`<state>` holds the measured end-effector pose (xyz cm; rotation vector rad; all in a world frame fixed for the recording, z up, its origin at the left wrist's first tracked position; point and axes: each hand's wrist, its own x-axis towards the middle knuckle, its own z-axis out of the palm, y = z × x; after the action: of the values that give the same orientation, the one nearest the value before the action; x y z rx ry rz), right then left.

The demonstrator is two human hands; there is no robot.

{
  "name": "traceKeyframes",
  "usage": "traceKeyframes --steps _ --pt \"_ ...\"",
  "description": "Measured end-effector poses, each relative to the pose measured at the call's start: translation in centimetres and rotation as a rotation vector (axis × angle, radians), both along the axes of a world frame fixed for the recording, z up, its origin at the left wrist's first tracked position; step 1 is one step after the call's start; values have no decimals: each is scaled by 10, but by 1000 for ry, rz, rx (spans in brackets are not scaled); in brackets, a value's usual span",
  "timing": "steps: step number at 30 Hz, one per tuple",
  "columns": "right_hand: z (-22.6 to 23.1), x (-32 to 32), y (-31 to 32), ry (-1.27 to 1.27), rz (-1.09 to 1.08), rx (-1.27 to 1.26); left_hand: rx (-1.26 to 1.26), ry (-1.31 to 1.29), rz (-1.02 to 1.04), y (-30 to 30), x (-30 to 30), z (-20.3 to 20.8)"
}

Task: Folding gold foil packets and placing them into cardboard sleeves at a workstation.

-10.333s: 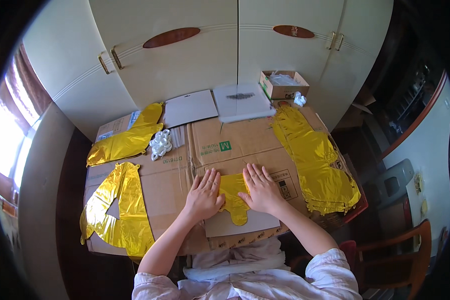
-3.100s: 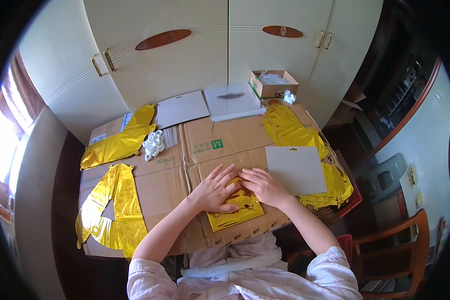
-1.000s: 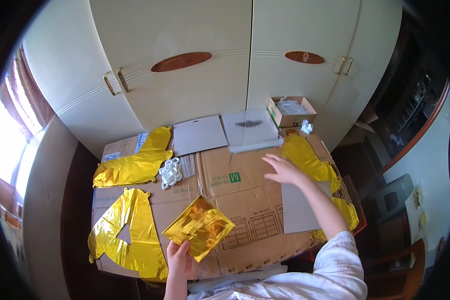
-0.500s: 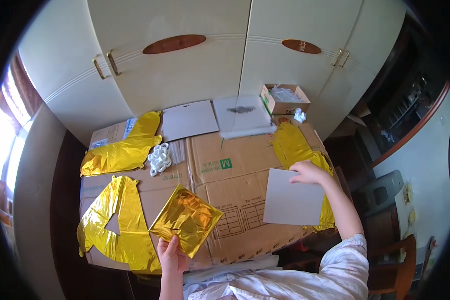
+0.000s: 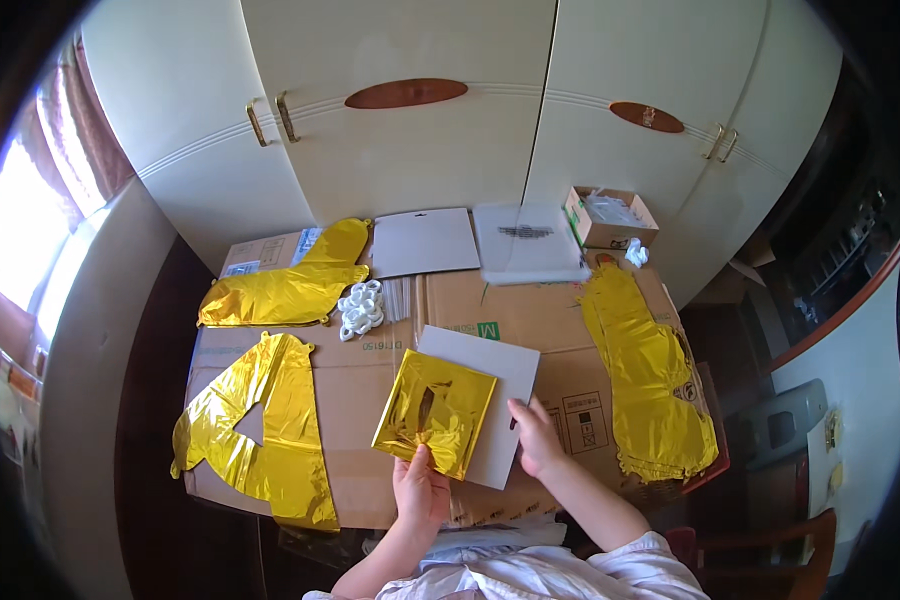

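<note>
Nearest you, your left hand (image 5: 422, 492) pinches the folded gold foil square (image 5: 435, 405) by its lower edge, above the cardboard-covered desk (image 5: 355, 430). Your right hand (image 5: 538, 442) grips the grey card (image 5: 515, 385) by its right edge, partly behind the foil. The step looks like pairing the two; lining up their edges calls for gentle, steady pinches. Farther off lie white rings (image 5: 361, 308), then an open box (image 5: 588, 234).

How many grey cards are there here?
2 visible: one grey card in the right hand, partly behind the folded gold foil in the left hand; another card lies at the back of the cardboard. More may be hidden underneath it.
</note>
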<state>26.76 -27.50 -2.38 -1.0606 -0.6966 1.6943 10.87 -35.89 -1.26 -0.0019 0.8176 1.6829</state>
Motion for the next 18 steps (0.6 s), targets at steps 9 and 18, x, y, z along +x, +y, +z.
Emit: traceKeyframes --steps 9,18 --pt "2 -5 -2 -40 108 44 -62 -20 -18 -4 19 0" --pt "15 18 1 -40 146 102 -46 591 -245 -28 -72 -4"
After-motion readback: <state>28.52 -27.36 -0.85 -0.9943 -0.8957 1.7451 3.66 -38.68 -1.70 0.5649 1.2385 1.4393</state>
